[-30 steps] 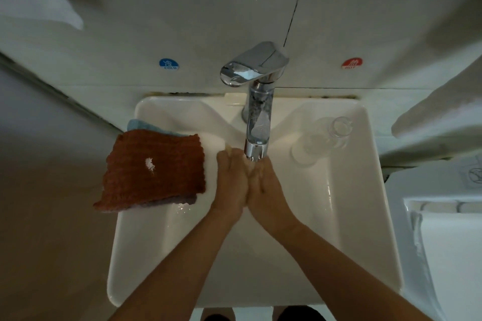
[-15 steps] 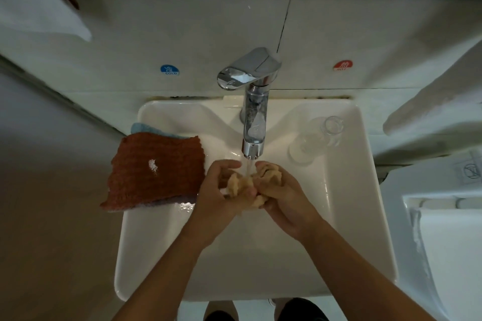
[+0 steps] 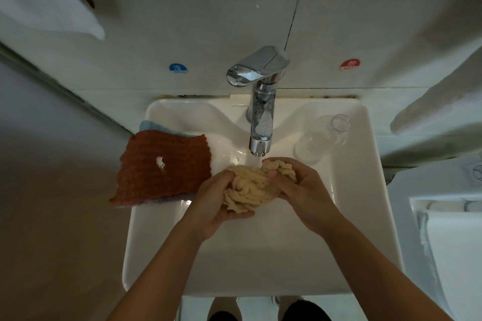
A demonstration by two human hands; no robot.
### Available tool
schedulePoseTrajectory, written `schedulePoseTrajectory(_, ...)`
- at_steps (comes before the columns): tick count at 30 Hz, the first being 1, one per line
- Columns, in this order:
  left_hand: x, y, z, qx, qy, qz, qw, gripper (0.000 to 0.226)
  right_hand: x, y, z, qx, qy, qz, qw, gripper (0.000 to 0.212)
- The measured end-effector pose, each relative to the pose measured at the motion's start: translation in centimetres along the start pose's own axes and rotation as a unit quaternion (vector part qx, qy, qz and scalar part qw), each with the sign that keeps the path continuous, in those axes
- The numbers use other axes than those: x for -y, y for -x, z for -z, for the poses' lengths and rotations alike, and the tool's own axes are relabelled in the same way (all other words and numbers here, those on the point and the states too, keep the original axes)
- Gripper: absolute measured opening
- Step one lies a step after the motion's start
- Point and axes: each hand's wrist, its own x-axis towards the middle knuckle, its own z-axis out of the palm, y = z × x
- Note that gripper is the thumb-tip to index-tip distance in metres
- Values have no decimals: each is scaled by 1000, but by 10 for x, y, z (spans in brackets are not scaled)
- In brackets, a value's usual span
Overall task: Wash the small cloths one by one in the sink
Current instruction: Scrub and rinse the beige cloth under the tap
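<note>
Now, starting at the sink's left rim, a rust-red cloth (image 3: 163, 168) lies draped over the edge with a blue cloth (image 3: 154, 126) peeking out beneath it; by the look of it both are waiting their turn. Just to their right, the left hand (image 3: 212, 206) cups the beige cloth (image 3: 250, 185) from below and the side, fingers curled round the bunched fabric. The cloth sits over the basin of the sink (image 3: 260, 268), right under the tap (image 3: 260, 112), whose thin stream lands on its top. The right hand (image 3: 302, 190) grips the far end, thumb pressed into the folds. To do this step well, I would keep the bundle beneath the stream, knead and turn it so water reaches the inner folds, and hold it low over the basin to limit splashing. A clear glass (image 3: 320, 135) lies near the sink's right rim; elbows should stay clear of it.
</note>
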Motion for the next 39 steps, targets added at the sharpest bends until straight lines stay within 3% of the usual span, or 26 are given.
schedulePoseTrajectory(3, 0, -2, -10, -20, 24, 11, 999, 37, 1, 1, -3, -1, -24, 12, 1000, 31)
schedulePoseTrajectory(7, 2, -9, -11, -40, 28, 20, 999, 35, 3, -3, -11, -33, -136, -35, 990, 60)
schedulePoseTrajectory(11, 0, -9, -10, 29, 187, 24, 982, 13, 3, -9, -21, -146, -41, -46, 987, 72)
schedulePoseTrajectory(14, 6, -7, -19, 78, 191, 22, 978, 25, 4, -14, -30, -209, 57, -25, 976, 84)
schedulePoseTrajectory(16, 12, -8, -26, 57, 138, 6, 989, 35, 4, -17, -34, -220, 118, -7, 968, 78)
schedulePoseTrajectory(18, 14, -9, -32, 31, 103, -26, 994, 40, 1, -18, -33, -193, 148, 17, 970, 57)
schedulePoseTrajectory(20, 9, -8, -37, 19, 85, -59, 994, 39, -6, -13, -32, -95, 137, 61, 984, 42)
schedulePoseTrajectory(22, 2, -5, -41, -3, 74, -87, 993, 39, -13, -8, -29, -19, 164, 121, 979, 41)
schedulePoseTrajectory(23, 1, -4, -43, -16, 64, -100, 993, 38, -14, -7, -28, -22, 190, 145, 971, 36)
schedulePoseTrajectory(26, 10, -1, -56, -41, -1, -133, 990, 31, -13, -18, -27, -146, 210, 151, 955, 5)
schedulePoseTrajectory(28, 15, -5, -63, -79, -40, -177, 980, 15, -15, -19, -35, -148, 222, 159, 951, 15)
schedulePoseTrajectory(30, 5, -13, -61, -139, -25, -209, 968, 4, -23, -9, -50, -85, 270, 159, 946, 27)
schedulePoseTrajectory(32, -4, -19, -60, -153, 15, -209, 966, 9, -24, -5, -57, -49, 328, 162, 930, 31)
schedulePoseTrajectory(34, 7, -17, -63, -148, -16, -185, 971, 24, -18, -18, -53, -80, 362, 162, 915, 30)
schedulePoseTrajectory(37, 15, -11, -74, -138, -27, -162, 977, 23, -9, -32, -46, -158, 297, 125, 933, 18)
schedulePoseTrajectory(39, 0, -16, -70, -178, -63, -180, 965, 21, -12, -21, -53, -107, 316, 122, 935, 19)
